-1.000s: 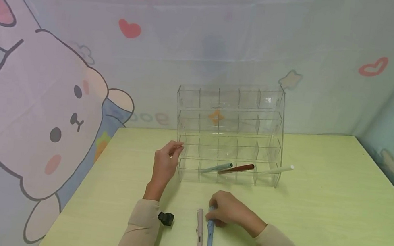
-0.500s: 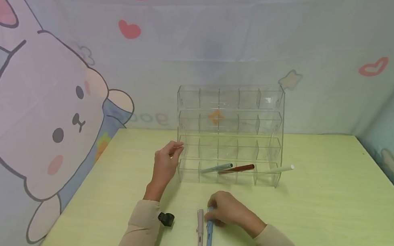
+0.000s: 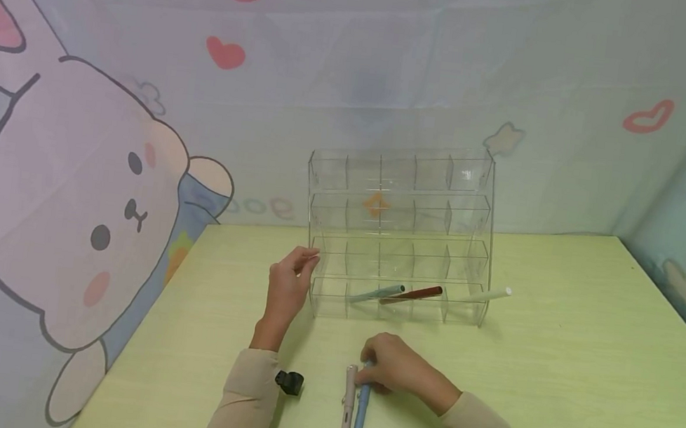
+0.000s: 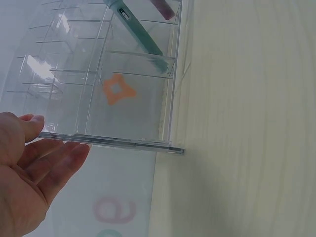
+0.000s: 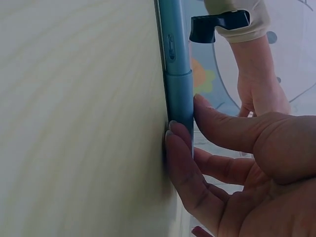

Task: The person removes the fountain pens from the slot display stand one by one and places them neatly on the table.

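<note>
**A:** ok, what's the right hand [image 3: 398, 365] got?

**B:** The blue pen [image 3: 358, 424], pinched by its far end, thumb on one side and fingertips on the other. It's on the table [image 3: 559, 323], around 6 o'clock from the rack [image 3: 395, 312], far end aimed just past 12.

**A:** What's it look like up close?

**B:** Slim, soft greyish blue, leaning teal in the right wrist view. Smooth barrel with a little oval slot, then a seam where it steps a bit wider. From the head view there's a clip poking out toward 9 o'clock. The gripped tip is hidden behind the fingers, so can't tell you about that bit.

**A:** And the left hand [image 3: 289, 282]?

**B:** Thumb and fingers pinching the rack's side panel, at the rack's 8 o'clock. Rack's clear plastic, four tiers, five slots each.

**A:** Any other pens?

**B:** Yep, a beige pen [image 3: 346, 423] just beside the blue one, at its 9 o'clock. Bottom tier has a green pen [image 3: 378, 293], a red pen [image 3: 413, 295] and a white pen [image 3: 489, 295], all slanting between 2 and 3 o'clock.
</note>
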Demonstrator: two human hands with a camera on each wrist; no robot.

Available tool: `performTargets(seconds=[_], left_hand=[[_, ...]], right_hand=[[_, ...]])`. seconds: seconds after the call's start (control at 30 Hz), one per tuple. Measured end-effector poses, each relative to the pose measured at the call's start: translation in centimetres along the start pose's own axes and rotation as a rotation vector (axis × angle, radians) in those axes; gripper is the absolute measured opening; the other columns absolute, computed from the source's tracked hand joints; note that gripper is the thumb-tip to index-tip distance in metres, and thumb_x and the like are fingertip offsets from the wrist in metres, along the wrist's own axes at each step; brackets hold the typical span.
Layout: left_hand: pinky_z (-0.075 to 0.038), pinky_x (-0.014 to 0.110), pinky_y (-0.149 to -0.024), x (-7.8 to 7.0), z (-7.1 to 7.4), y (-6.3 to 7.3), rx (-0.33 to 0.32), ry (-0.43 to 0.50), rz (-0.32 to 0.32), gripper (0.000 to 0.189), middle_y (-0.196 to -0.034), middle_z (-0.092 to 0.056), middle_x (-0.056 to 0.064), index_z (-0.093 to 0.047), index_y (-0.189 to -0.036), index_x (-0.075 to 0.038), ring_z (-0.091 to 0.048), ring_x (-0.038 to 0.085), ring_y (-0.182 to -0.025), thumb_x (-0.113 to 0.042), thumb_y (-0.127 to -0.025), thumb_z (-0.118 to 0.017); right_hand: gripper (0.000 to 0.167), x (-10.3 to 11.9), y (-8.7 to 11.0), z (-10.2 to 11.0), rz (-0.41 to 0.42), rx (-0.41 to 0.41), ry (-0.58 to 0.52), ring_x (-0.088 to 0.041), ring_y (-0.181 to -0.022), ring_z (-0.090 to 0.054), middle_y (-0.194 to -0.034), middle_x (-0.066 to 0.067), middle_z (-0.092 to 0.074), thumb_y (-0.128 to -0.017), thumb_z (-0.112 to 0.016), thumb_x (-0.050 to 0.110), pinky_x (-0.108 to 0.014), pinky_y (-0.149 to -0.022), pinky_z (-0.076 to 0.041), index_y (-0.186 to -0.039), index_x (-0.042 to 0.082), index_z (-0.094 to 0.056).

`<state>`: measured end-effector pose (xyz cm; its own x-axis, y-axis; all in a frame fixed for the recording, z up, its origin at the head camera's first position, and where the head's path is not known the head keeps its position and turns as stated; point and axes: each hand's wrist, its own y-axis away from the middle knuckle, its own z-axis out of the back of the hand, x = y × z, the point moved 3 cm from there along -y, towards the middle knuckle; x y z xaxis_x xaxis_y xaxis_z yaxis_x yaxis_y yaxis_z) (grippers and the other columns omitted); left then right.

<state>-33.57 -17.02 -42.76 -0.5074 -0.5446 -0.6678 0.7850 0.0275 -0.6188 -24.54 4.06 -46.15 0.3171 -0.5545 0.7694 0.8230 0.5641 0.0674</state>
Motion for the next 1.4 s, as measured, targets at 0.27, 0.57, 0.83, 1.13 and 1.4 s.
performTargets(seconds=[0.27,0.57,0.83,1.13,1.4], left_hand=[[-0.057,0.048,-0.081,-0.1,0.1,0.0,-0.011,0.006,-0.015,0.013,-0.101,-0.075,0.017,-0.073,-0.108,-0.002,-0.074,0.031,-0.089,-0.005,-0.097,-0.066],[-0.056,0.049,-0.082,-0.1,0.0,-0.2,-0.01,0.015,-0.016,0.013,-0.103,-0.074,0.018,-0.073,-0.108,-0.003,-0.073,0.031,-0.09,-0.005,-0.097,-0.066],[-0.057,0.049,-0.08,0.0,0.0,-0.2,-0.017,0.024,-0.032,0.013,-0.1,-0.075,0.016,-0.073,-0.107,-0.003,-0.074,0.03,-0.088,-0.004,-0.096,-0.067],[-0.057,0.047,-0.081,0.0,0.0,0.1,-0.011,0.009,-0.026,0.013,-0.1,-0.075,0.015,-0.073,-0.107,-0.003,-0.074,0.03,-0.089,-0.004,-0.096,-0.066],[-0.057,0.048,-0.08,-0.2,0.0,-0.1,-0.011,0.003,-0.023,0.013,-0.1,-0.075,0.015,-0.073,-0.107,-0.003,-0.074,0.031,-0.088,-0.004,-0.096,-0.067]], right_hand=[[0.028,-0.2,-0.4,-0.2,0.002,-0.002,0.026,-0.013,-0.061,-0.056,-0.088,-0.008,-0.065,-0.082,-0.083,0.01,-0.029,-0.057,-0.047,-0.1,-0.008,-0.07],[0.029,-0.1,-0.4,-0.1,0.008,-0.002,0.016,-0.016,-0.07,-0.058,-0.098,-0.013,-0.067,-0.081,-0.084,0.008,-0.033,-0.061,-0.05,-0.101,-0.008,-0.07],[0.03,-0.1,-0.6,0.3,0.046,-0.017,0.075,-0.02,-0.082,-0.058,-0.1,-0.013,-0.069,-0.083,-0.083,0.014,-0.041,-0.073,-0.051,-0.103,-0.005,-0.071],[0.035,1.5,0.5,3.1,0.048,-0.065,0.043,-0.027,-0.092,-0.065,-0.108,-0.014,-0.067,-0.09,-0.076,0.019,-0.039,-0.077,-0.052,-0.115,-0.004,-0.067],[0.034,4.5,3.7,8.4,0.126,-0.132,0.067,-0.018,-0.09,-0.065,-0.116,-0.009,-0.065,-0.095,-0.072,0.019,-0.032,-0.073,-0.053,-0.123,0.002,-0.064]])
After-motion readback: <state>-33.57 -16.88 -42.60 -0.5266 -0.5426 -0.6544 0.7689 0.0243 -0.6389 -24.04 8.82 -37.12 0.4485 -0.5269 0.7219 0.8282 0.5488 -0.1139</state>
